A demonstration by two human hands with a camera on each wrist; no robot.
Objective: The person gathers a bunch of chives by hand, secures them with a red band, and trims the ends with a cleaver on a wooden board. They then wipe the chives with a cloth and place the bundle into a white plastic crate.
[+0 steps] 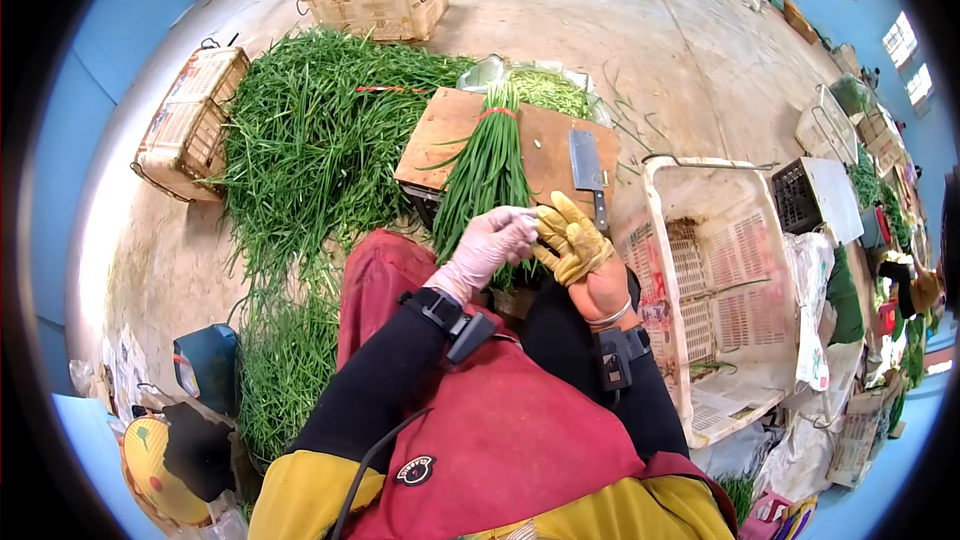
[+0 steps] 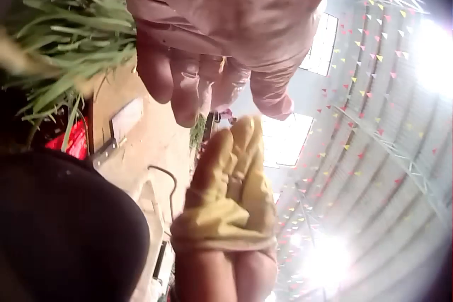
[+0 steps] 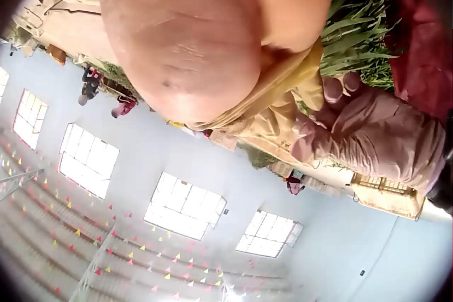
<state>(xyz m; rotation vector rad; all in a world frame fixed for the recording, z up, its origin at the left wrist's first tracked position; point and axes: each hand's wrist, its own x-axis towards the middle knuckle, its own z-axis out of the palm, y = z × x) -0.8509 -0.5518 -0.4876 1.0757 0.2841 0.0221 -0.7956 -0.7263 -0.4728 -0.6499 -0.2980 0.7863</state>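
My left hand [image 1: 490, 248], in a thin pinkish glove, is beside the right hand's fingertips, its fingers loosely bent. In the left wrist view, the left hand [image 2: 226, 40] has its thumb apart from the fingers. My right hand [image 1: 578, 245] wears a yellow glove that leaves the lower palm bare; its fingers are extended, palm up. Whether the gloves touch is unclear. Beyond the hands, a bundle of green stalks [image 1: 490, 165] with a red band [image 1: 498, 112] lies on a wooden board [image 1: 560, 140]. A cleaver [image 1: 585, 160] lies right of it.
Loose green stalks [image 1: 310, 130] are heaped on the left. A large plastic crate [image 1: 675, 290] stands at the right, another crate [image 1: 380, 0] at the back, and a third crate [image 1: 195, 120] at far left. Behind the board is a bag of pale cut pieces [image 1: 550, 90].
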